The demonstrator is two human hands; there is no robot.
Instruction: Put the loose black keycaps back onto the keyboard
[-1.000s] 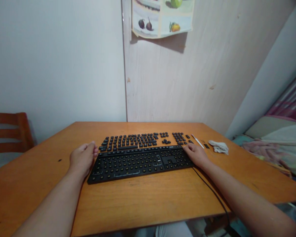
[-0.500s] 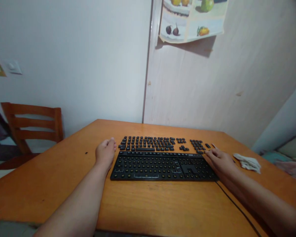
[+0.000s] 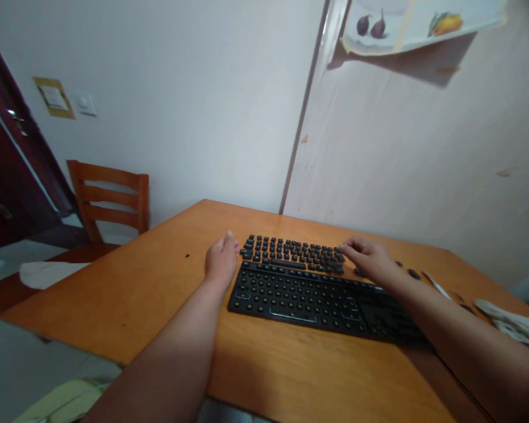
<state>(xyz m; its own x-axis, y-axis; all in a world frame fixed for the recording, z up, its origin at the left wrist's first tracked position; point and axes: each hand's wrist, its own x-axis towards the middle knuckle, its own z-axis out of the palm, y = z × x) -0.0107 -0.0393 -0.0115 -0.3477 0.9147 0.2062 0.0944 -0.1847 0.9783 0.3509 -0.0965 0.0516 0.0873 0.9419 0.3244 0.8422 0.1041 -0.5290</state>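
Note:
A black keyboard [image 3: 291, 296] lies on the wooden table with its keycaps off, bare switch stems showing across it. Just behind it, loose black keycaps [image 3: 300, 249] are laid out in rows, a long space bar [image 3: 288, 264] among them. My left hand [image 3: 221, 259] rests on its edge at the left end of these rows, fingers curled in and mostly hidden. Over the right end of the rows is my right hand [image 3: 367, 256], its thumb and fingers drawn together at the keycaps; anything between them is too small to make out. My right forearm covers the keyboard's right part.
A pale cloth [image 3: 511, 322] and a thin white stick-like tool [image 3: 436, 285] lie at the right of the table [image 3: 158, 288]. A small dark bit [image 3: 187, 255] is at the left. A wooden chair [image 3: 110, 197] stands beyond the left edge. The keyboard cable runs toward the front right.
My right hand has moved left, from the keyboard's far right corner to the right end of the main keycap rows. The view has turned left and tilted. My left hand stays beside the rows.

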